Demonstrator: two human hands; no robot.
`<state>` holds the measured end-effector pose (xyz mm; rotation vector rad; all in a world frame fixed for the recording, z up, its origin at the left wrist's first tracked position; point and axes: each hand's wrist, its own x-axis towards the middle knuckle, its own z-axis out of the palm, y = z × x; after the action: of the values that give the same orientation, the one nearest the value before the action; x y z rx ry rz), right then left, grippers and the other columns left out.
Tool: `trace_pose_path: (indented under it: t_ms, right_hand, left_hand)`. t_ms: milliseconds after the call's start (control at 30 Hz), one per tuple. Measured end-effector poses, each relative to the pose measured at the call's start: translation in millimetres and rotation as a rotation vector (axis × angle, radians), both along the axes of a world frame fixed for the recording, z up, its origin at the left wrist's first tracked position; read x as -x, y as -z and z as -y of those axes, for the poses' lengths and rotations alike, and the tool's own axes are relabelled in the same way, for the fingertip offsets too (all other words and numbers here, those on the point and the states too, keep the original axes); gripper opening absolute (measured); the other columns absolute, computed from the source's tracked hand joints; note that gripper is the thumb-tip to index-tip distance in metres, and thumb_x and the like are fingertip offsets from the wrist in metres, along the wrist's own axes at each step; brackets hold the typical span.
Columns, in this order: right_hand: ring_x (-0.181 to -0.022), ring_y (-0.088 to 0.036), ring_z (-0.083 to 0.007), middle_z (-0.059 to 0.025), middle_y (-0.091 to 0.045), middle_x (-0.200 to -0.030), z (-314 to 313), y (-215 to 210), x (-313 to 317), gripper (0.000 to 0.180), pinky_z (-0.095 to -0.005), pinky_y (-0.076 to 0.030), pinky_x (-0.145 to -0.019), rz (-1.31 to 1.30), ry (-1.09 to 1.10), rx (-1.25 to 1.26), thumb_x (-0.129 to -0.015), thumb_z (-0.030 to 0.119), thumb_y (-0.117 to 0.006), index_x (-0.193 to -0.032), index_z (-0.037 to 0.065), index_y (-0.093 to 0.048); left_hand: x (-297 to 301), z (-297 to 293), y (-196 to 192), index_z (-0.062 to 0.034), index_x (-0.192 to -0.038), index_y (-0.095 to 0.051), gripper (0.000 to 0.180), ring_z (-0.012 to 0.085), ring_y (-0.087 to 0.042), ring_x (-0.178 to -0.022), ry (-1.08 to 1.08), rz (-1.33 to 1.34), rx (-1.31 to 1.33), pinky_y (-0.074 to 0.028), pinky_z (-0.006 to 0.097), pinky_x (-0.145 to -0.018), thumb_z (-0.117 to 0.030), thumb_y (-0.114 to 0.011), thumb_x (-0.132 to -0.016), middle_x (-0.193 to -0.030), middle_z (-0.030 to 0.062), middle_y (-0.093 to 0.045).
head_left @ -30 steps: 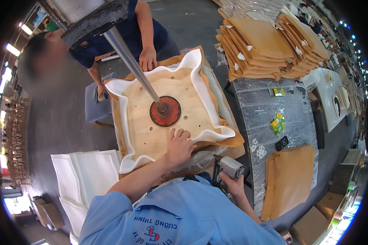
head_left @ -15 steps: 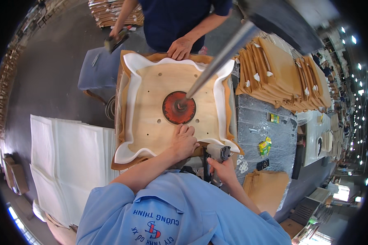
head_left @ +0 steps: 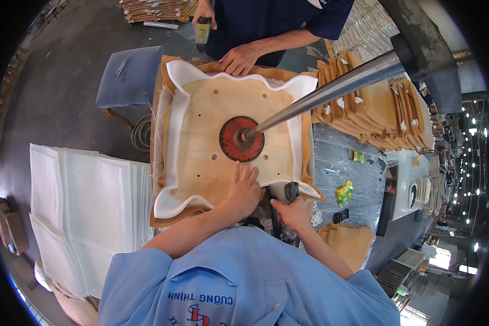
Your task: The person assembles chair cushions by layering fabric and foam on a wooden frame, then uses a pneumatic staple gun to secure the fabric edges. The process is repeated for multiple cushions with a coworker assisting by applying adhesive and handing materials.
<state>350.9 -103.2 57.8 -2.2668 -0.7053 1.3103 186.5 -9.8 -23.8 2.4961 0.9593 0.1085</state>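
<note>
A square plywood seat panel [head_left: 201,146] lies in front of me, ringed by white foam [head_left: 171,125] and tan cover material [head_left: 158,221] that stand up around its edges. A round red press disc [head_left: 229,144] on a metal rod [head_left: 331,89] bears on its middle. My left hand [head_left: 243,194] rests on the panel's near edge, fingers extended toward the disc and holding nothing visible. In my right hand [head_left: 293,214] is a staple gun [head_left: 289,190], its head at the near edge, right of my left hand. Its nose is hidden.
A co-worker's hand [head_left: 240,58] rests on the far edge; their other hand holds a staple gun [head_left: 202,31]. Tan covers [head_left: 353,103] are stacked at right, above a plastic-wrapped table [head_left: 331,146] with small boxes. White foam sheets [head_left: 87,212] stand left, near a blue seat [head_left: 130,76].
My right hand and staple gun have shifted slightly left, closer to my left hand. The co-worker's staple gun has swung right and up, away from the blue seat. The view has shifted.
</note>
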Motion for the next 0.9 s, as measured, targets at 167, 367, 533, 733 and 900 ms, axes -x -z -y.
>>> trace_pose_path:
  t_ms: [167, 367, 533, 733, 900]
  right_hand:
    - [-0.054, -0.062, -0.0114, -0.0019, -0.067, -0.070, -2, -2, -1, 0.028, -0.0321, -0.049, -0.050, -0.044, -0.010, -0.019, -0.097, 0.021, -0.084, -0.108, -0.001, -0.070]
    - [-0.054, -0.061, -0.0100, -0.0001, -0.066, -0.068, 4, 0, -6, 0.025, -0.0301, -0.048, -0.049, -0.099, -0.015, -0.029, -0.099, 0.023, -0.083, -0.103, 0.002, -0.072]
    - [-0.052, -0.060, -0.0101, 0.0005, -0.064, -0.063, -1, 4, -8, 0.025, -0.0301, -0.048, -0.049, -0.125, -0.037, -0.029, -0.099, 0.025, -0.083, -0.096, 0.002, -0.072]
    - [-0.051, -0.058, -0.0104, 0.0009, -0.062, -0.063, -2, 10, -12, 0.021, -0.0310, -0.047, -0.049, -0.082, -0.074, 0.005, -0.100, 0.023, -0.082, -0.095, 0.004, -0.073]
    - [-0.052, -0.057, -0.0107, 0.0010, -0.062, -0.063, -8, 7, -10, 0.019, -0.0315, -0.046, -0.049, -0.025, -0.130, 0.004, -0.100, 0.021, -0.082, -0.097, 0.005, -0.073]
  left_hand:
    - [4, 9, 15, -0.0070, -0.103, -0.083, 0.032, 0.0382, -0.032, -0.161, -0.125, 0.197, 0.119, -0.014, 0.062, -0.136, -0.037, -0.076, -0.097, -0.156, 0.0134, -0.053]
    - [0, 10, 23, -0.0101, -0.097, -0.082, 0.023, 0.0328, -0.035, -0.159, -0.226, 0.309, 0.151, -0.015, 0.059, -0.136, -0.032, -0.074, -0.096, -0.152, 0.0080, -0.054]
    - [-2, 11, 26, -0.0110, -0.088, -0.080, 0.018, 0.0315, -0.040, -0.156, -0.275, 0.367, 0.154, -0.017, 0.058, -0.135, -0.028, -0.076, -0.091, -0.149, 0.0059, -0.057]
    - [-3, 10, 24, -0.0112, -0.087, -0.081, 0.017, 0.0307, -0.040, -0.154, -0.289, 0.371, 0.154, -0.018, 0.058, -0.135, -0.028, -0.077, -0.090, -0.147, 0.0053, -0.058]
    - [-4, 10, 26, -0.0113, -0.086, -0.081, 0.015, 0.0310, -0.042, -0.153, -0.301, 0.397, 0.135, -0.019, 0.059, -0.134, -0.026, -0.079, -0.086, -0.146, 0.0055, -0.058]
